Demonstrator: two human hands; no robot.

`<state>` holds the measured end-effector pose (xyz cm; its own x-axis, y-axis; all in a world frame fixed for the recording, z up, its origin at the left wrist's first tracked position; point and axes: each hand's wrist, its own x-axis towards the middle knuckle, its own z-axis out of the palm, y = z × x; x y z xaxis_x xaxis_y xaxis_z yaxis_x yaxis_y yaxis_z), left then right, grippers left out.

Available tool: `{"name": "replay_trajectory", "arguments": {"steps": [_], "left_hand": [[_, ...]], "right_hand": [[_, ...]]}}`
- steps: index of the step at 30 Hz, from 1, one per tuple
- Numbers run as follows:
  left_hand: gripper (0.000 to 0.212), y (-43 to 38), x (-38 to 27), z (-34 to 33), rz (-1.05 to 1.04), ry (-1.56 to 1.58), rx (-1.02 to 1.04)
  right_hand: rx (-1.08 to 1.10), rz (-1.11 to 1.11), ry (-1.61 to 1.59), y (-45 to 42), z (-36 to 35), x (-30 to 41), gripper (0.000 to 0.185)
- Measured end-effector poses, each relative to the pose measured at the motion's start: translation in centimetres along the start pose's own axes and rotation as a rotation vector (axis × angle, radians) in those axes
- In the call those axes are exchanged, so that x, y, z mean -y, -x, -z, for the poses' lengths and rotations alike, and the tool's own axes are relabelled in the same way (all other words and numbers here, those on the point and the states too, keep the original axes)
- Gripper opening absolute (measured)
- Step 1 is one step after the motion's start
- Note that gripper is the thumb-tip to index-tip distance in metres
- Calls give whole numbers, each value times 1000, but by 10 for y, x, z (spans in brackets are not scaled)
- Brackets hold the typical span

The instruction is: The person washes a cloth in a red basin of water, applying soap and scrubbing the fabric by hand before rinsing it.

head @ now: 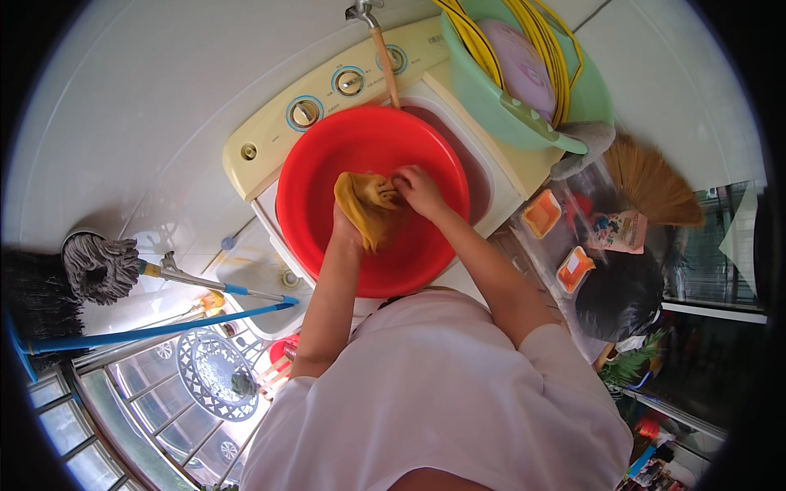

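Note:
A yellow cloth (367, 205), bunched and apparently wet, is held up inside a red plastic basin (313, 245). My left hand (347, 226) grips the cloth from below and behind, so most of its fingers are hidden. At the cloth's right edge, the curled fingers of my right hand (420, 189) pinch the fabric; they look slightly blurred. The basin rests on top of a cream twin-tub washing machine (264, 162), partly over an open tub (482, 175).
A tap (367, 13) with a hose (385, 64) stands behind the basin. At the right sits a green basin (473, 101) holding yellow hose (552, 55), near a straw broom (651, 181). A sink (261, 255) and a mop (101, 270) are at the left.

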<state>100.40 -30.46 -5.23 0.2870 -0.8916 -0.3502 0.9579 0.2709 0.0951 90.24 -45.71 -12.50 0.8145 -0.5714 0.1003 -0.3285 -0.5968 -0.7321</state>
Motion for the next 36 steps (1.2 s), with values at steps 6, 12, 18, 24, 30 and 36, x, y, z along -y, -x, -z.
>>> {"name": "replay_trajectory", "arguments": {"steps": [6,12,18,24,30,36], "left_hand": [[32,-26,-38,2,-318,-618,-181],[35,-19,-59,-11,-512,-1953,-563],[46,-27,-23,33,-201,-2565,-902],[38,-38,-33,38,103,-2209,-572],[47,-20,-42,27,60,-449,-56],[44,-12,-30,21,-28,-102,13]], "right_hand": [[75,105,233,24,2,12,39],[265,-349,487,24,18,39,68],[385,-474,458,27,-27,20,71],[407,-378,584,28,-23,10,65],[438,-471,516,27,-28,4,60],[423,-485,434,35,-11,9,52]]}}
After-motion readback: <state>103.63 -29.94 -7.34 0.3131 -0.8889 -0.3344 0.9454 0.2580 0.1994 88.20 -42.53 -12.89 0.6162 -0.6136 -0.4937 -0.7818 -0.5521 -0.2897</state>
